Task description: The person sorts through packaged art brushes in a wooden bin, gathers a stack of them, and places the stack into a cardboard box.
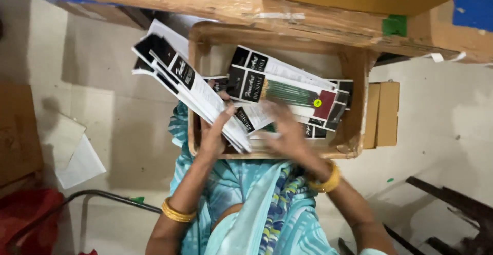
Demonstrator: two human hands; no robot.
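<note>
Fingers [222,112] gripping fanned black-and-white cards [179,78]

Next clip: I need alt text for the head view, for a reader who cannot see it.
Seen from above, the left hand holds a fanned stack of black-and-white cards over an open cardboard box on the person's lap. The right hand, blurred, reaches onto more cards lying inside the box.
</note>
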